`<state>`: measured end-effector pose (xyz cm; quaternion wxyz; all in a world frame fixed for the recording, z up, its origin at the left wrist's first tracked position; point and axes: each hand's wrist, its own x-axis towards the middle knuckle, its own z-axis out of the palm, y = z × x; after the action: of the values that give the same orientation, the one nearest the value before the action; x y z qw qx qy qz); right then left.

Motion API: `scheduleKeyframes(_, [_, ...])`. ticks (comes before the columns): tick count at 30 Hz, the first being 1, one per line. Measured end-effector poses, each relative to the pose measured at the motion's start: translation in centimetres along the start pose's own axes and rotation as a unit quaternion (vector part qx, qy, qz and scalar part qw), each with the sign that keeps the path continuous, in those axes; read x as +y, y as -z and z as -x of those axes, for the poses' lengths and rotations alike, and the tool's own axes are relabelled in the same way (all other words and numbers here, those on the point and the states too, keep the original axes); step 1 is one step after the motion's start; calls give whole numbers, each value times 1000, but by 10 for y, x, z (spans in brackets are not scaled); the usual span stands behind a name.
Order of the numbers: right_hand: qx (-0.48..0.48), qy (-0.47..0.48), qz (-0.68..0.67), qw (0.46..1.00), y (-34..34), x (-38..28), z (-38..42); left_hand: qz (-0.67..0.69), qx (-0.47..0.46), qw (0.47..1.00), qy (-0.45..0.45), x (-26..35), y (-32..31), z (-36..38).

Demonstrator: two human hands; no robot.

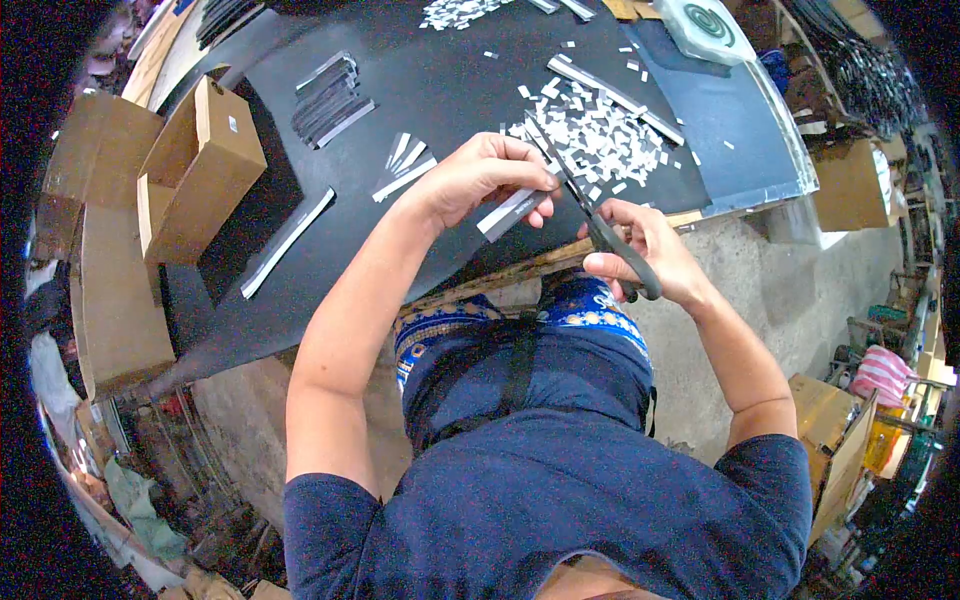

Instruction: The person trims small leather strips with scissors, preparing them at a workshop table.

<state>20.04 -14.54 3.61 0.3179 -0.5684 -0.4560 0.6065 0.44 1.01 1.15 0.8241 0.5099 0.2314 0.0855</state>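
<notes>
My left hand pinches a dark-and-white strip, seemingly of labels, between thumb and fingers. My right hand is closed round the handles of black scissors. The blades point up and left, right beside the left fingertips at the strip's end; whether they are parted is hard to tell. Just beyond the hands a loose pile of small white and grey cut pieces covers the black tabletop. A few fanned strips lie left of my left hand.
A bundle of strips and a single long strip lie on the left. An open cardboard box stands at the left edge. Another long strip crosses the pile. A clear plastic container sits at the back right.
</notes>
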Motion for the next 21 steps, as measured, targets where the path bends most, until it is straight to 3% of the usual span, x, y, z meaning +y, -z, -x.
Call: scheduleKeyframes(21, [-9, 3, 1, 1000, 1, -3, 2, -13, -8, 1000, -9, 1, 1, -3])
